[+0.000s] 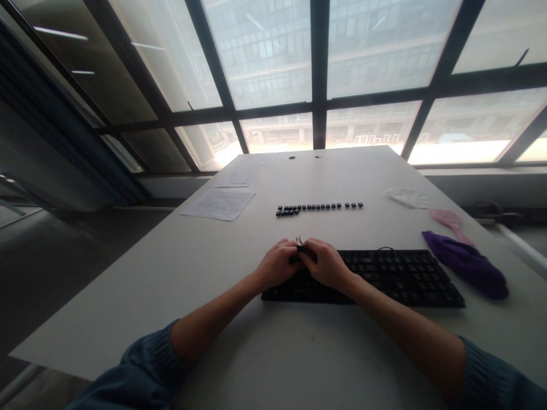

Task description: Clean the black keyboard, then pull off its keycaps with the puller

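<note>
A black keyboard (397,277) lies on the white table (299,353) in front of me. My left hand (277,265) and my right hand (325,264) meet over its left end, fingers closed together around a small metal wire tool (298,239) that sticks up between them. A dark piece shows between the fingers. Farther back, a row of removed black keycaps (318,207) lies on the table, with a small cluster at its left end.
Printed paper sheets (219,204) lie at the back left. On the right sit a purple cloth bundle (468,263), a pink object (448,218) and a white item (409,197). Large windows stand beyond the table's far edge.
</note>
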Tool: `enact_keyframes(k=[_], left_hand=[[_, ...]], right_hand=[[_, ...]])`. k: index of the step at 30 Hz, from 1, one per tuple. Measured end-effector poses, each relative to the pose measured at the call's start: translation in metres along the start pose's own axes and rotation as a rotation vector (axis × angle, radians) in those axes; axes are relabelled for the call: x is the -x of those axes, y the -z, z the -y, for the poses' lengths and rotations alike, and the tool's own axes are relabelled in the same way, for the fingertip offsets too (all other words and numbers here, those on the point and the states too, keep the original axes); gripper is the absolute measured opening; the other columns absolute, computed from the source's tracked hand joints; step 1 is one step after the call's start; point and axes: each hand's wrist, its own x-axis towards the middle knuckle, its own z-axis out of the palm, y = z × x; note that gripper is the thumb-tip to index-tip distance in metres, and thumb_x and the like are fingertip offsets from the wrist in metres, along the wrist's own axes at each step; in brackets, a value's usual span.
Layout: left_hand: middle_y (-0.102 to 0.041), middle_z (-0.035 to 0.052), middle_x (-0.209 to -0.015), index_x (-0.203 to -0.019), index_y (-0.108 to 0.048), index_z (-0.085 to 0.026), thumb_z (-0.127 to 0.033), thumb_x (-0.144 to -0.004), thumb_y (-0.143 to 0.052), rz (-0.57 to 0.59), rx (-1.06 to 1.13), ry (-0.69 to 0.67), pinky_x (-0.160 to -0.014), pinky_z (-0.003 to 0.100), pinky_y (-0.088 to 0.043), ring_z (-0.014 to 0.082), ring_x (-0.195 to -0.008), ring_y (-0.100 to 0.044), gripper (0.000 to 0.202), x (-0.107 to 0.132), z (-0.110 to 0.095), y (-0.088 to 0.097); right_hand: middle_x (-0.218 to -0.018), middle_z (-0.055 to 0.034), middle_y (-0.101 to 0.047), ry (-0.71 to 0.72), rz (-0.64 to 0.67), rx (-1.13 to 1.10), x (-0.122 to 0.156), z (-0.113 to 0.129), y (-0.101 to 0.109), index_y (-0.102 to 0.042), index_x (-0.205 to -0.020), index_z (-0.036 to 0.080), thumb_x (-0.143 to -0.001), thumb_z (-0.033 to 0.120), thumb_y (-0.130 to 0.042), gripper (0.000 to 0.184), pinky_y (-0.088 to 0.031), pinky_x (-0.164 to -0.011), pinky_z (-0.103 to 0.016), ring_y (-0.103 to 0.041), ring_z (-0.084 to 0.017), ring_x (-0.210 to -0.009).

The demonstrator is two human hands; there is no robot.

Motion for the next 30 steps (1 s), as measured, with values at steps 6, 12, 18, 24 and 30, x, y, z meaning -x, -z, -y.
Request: enact_keyframes(k=[6,12,18,24,30], left_hand=[[-0.07,0.0033,-0.091,-0.081,-0.072,-0.022,-0.021,-0.082,-0.069,0.004,-0.009,0.036,-0.088,0.037,-0.048,0.022,-0.092,-0.06,0.004,-0.001,0.005,-0.007],[-0.067,0.0056,-0.1,-0.09,-0.069,-0.022,-0.02,-0.09,-0.058,-0.013,-0.048,0.015,-0.091,0.037,-0.049,0.0223,-0.099,-0.059,0.01,0.001,-0.001,-0.011],[-0.063,0.0052,-0.096,-0.094,-0.062,-0.023,-0.026,-0.095,-0.055,-0.052,-0.126,-0.009,-0.086,0.035,-0.049,0.0212,-0.096,-0.055,0.009,0.003,-0.007,-0.009],[-0.063,0.0033,-0.1,-0.107,-0.057,-0.023,-0.023,-0.093,-0.058,-0.121,-0.027,0.032,-0.088,0.035,-0.049,0.0195,-0.097,-0.057,0.014,0.003,-0.004,-0.008],[-0.062,0.0047,-0.107,-0.107,-0.06,-0.024,-0.019,-0.092,-0.057,-0.09,-0.064,-0.05,-0.093,0.036,-0.048,0.021,-0.105,-0.055,0.016,0.004,-0.006,-0.009]], right_hand=[[-0.079,-0.0023,-0.059,0.038,0.006,-0.073,0.001,-0.001,-0.001,-0.053,-0.074,0.021,-0.088,0.015,-0.053,0.015,-0.039,-0.067,-0.027,-0.052,-0.016,-0.071],[-0.072,0.0001,-0.056,0.003,-0.04,-0.166,0.0,-0.004,0.0,-0.048,-0.067,0.02,-0.086,0.016,-0.054,0.021,-0.038,-0.065,-0.026,-0.05,-0.015,-0.067],[-0.061,0.0035,-0.046,-0.082,-0.135,-0.228,-0.003,-0.007,0.0,-0.044,-0.064,0.021,-0.086,0.022,-0.055,0.024,-0.034,-0.058,-0.026,-0.043,-0.014,-0.061],[-0.064,0.0016,-0.055,-0.144,-0.192,-0.216,-0.006,-0.009,-0.002,-0.049,-0.067,0.02,-0.088,0.026,-0.053,0.021,-0.036,-0.059,-0.027,-0.048,-0.014,-0.061],[-0.062,0.0009,-0.056,-0.227,-0.238,-0.218,-0.009,-0.013,-0.002,-0.051,-0.069,0.02,-0.088,0.028,-0.054,0.021,-0.036,-0.058,-0.027,-0.051,-0.015,-0.06]])
